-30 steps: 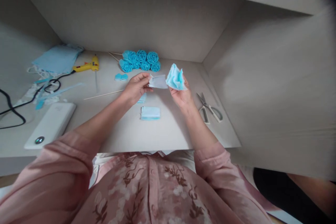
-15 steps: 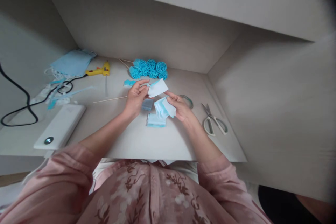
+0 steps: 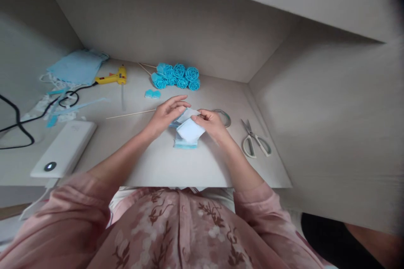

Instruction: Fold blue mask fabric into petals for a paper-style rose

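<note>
My right hand (image 3: 211, 124) is closed on several white and light-blue pieces of mask fabric (image 3: 191, 129), pinched between thumb and fingers. Beside them on the left, my left hand (image 3: 168, 114) has its fingers stretched out and apart. Its thumb is close to the upper white piece; whether they touch I cannot tell. Below the held pieces lies a stack of cut light-blue fabric pieces (image 3: 185, 144), partly covered. Behind my left hand rest small blue petal-shaped pieces (image 3: 152, 93).
Blue fabric roses (image 3: 179, 76) on sticks lie at the back. To the left are a yellow glue gun (image 3: 112, 77), face masks (image 3: 75, 67), scraps, a thin stick (image 3: 131, 114) and a white power bank (image 3: 65, 149). Scissors (image 3: 252, 138) and a wire coil (image 3: 224, 117) lie to the right.
The white piece that my left hand held has joined the pieces in my right hand. My left fingers have spread off it, and the hands are closer together. The view has shifted slightly.
</note>
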Tool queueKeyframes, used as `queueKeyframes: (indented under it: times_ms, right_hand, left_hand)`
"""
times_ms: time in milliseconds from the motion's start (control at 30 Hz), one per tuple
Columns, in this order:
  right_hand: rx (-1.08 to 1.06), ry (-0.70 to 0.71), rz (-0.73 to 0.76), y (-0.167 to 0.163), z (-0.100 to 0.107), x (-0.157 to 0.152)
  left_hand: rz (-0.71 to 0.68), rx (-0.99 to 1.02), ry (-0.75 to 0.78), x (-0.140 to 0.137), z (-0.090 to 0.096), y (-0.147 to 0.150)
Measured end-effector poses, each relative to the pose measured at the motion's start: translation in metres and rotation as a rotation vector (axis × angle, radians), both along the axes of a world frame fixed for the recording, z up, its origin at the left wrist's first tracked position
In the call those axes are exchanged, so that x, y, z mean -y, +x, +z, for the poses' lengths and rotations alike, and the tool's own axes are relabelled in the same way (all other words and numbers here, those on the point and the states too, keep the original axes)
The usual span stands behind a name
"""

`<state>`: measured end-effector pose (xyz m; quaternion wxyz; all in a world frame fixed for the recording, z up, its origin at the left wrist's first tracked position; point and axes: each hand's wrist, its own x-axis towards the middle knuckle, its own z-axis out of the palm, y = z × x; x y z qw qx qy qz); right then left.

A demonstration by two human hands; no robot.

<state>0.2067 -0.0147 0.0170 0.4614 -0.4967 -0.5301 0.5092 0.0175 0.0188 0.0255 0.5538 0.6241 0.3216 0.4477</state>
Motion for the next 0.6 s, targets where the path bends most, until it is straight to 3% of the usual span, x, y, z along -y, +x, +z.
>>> queueKeyframes:
  times_ms: [133,233,300,367,467,600]
  right_hand:
    - [0.166,0.087,0.059,-0.004,-0.004,0.002]
    - [0.206,0.114,0.042,-0.005,-0.005,0.002]
    - [0.162,0.123,-0.018,-0.003,-0.003,0.0]
    - [0.035,0.12,-0.111,0.003,-0.001,-0.003]
    - [-0.224,0.099,-0.202,0.012,0.004,-0.008]
    - [-0.371,0.102,-0.193,0.014,0.007,-0.009]
  left_hand:
    - [0.038,-0.327,0.278,0.003,0.005,0.0]
    - [0.156,-0.429,0.299,0.001,-0.001,0.002]
    - [0.276,-0.326,0.161,-0.004,-0.007,0.002]
    - [0.322,-0.096,-0.07,-0.008,-0.012,0.001]
    - [0.248,0.26,-0.39,-0.012,-0.014,0.001]
    - [0.216,0.516,-0.565,-0.01,-0.018,0.007]
